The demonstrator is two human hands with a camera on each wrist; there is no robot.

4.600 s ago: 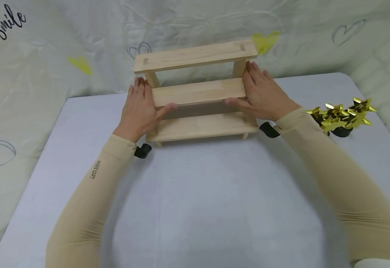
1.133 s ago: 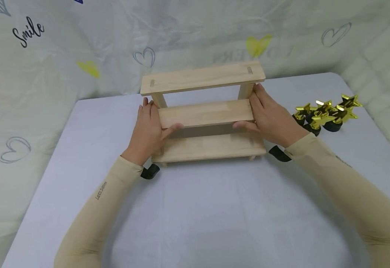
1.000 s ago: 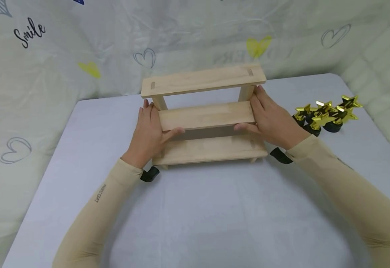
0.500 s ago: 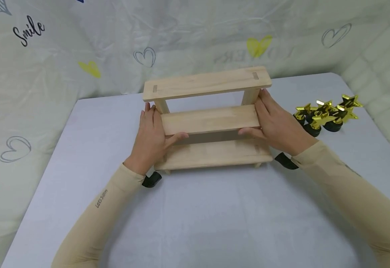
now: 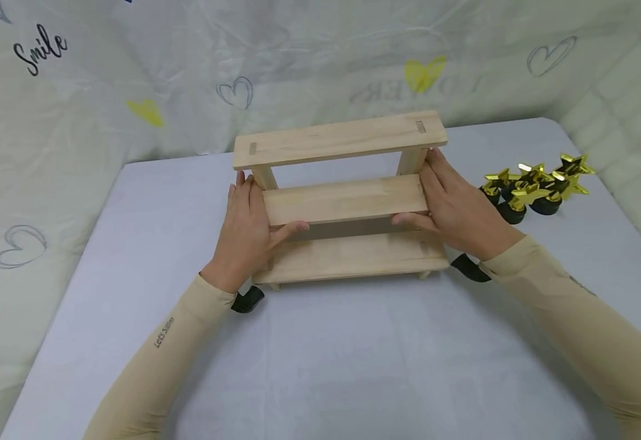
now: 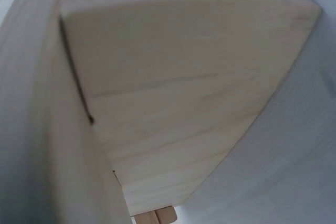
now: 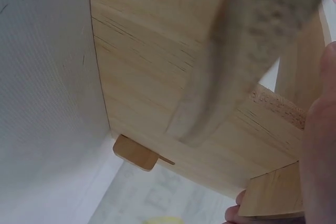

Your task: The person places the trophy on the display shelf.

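A three-tier shelf point(image 5: 347, 201) of pale wood stands on the white table point(image 5: 320, 354). At its left end my left hand point(image 5: 243, 229) holds the side, with the thumb over the front edge of the middle board. My right hand point(image 5: 457, 211) grips the opposite end in the same way, fingers along the side and thumb on the front edge. The left wrist view shows the underside of a wooden board point(image 6: 173, 87) close up. In the right wrist view, fingertips point(image 7: 232, 213) show at the far edge of a board point(image 7: 275, 192).
Several gold star trophies point(image 5: 528, 195) on black bases stand in a cluster right of the shelf, behind the right forearm. A white sheet point(image 5: 309, 55) printed with hearts hangs behind the table's back edge.
The shelf has come toward me and slightly right, both hands holding its ends throughout. In the last half second it has barely moved. The trophies have stayed in place.
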